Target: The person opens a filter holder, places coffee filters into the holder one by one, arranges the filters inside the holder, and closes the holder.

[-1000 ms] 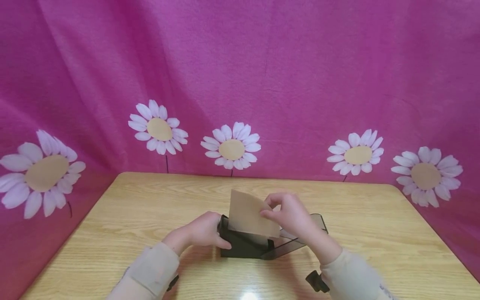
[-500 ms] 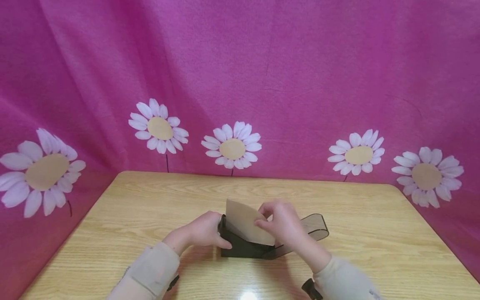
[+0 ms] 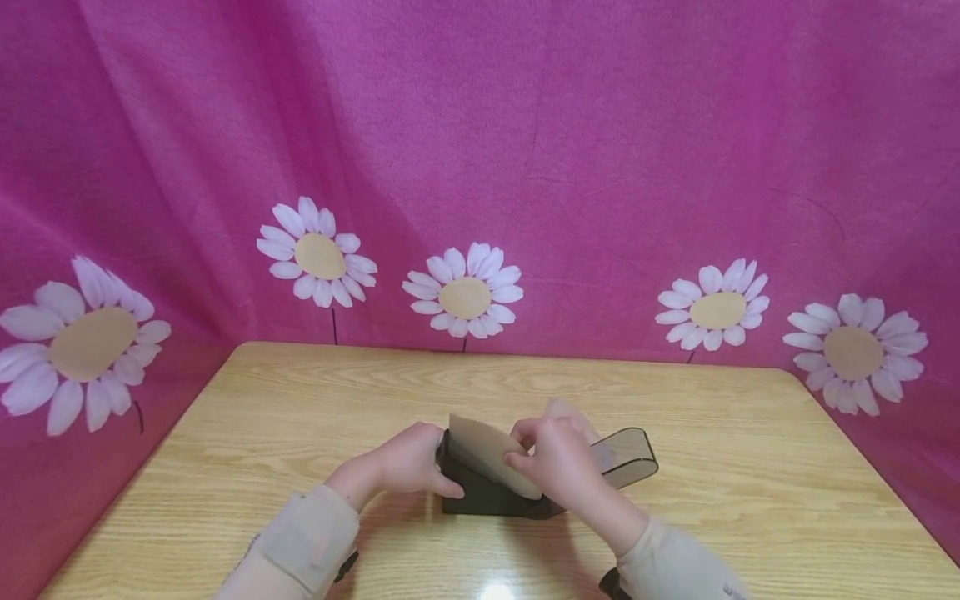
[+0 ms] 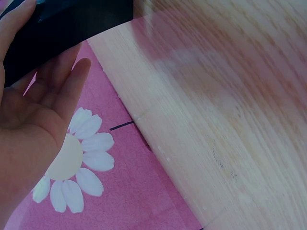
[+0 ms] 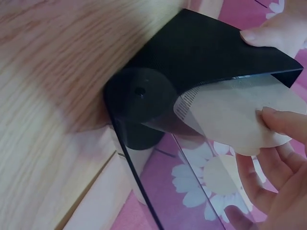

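A black box (image 3: pixel 487 493) stands on the table with its smoky see-through hinged lid (image 3: pixel 630 458) swung out to the right. My left hand (image 3: pixel 401 460) grips the box's left end, thumb on the near side and fingers on the far side, as the left wrist view also shows. A tan paper coffee filter (image 5: pixel 225 110) with a crimped edge sits partly inside the box, its upper part sticking out. Between thumb and fingers, my right hand (image 3: pixel 558 458) pinches the filter near its right edge. The filter's lower part is hidden behind the box wall.
The wood-grain table (image 3: pixel 300 392) runs back to a pink cloth (image 3: pixel 585 167) printed with white daisies. Its open lid extends beside and beyond my right hand. A dark strap piece (image 3: pixel 613 583) hangs under my right sleeve.
My right hand has moved down and slightly left, lowering the filter further into the box and tilting it. My left hand and the box have stayed in place.
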The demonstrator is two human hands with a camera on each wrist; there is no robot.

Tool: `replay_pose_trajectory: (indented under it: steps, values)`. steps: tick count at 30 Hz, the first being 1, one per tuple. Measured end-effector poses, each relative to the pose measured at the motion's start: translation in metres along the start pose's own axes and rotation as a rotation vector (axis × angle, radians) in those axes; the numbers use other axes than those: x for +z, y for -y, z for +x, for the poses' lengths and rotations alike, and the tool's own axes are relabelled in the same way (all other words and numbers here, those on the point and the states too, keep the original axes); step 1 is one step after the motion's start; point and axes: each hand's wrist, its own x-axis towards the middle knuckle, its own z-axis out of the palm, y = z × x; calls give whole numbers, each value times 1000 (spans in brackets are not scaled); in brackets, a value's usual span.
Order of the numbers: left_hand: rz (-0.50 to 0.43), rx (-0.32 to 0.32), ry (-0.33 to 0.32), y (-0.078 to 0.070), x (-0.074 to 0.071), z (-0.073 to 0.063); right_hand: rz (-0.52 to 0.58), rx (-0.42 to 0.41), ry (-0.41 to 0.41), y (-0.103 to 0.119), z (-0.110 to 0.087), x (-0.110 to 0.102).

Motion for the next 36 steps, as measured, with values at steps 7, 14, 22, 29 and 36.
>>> replay_pose_trajectory:
  steps: [7,14,22,29,36]
  values:
    - [-2,5,-1,0,0,0,-39,-32,-22,-3,-1,6]
    - [-9,18,-2,1,0,0,-45,-50,-13,-5,-2,10]
    - [-26,21,4,0,0,0,-52,-78,-14,-6,-4,13]
    - [-34,0,10,-3,-1,-1,-68,-73,3,-6,-6,15]
    - [-34,0,11,-1,-1,-1,-91,-100,-12,-8,-7,18]
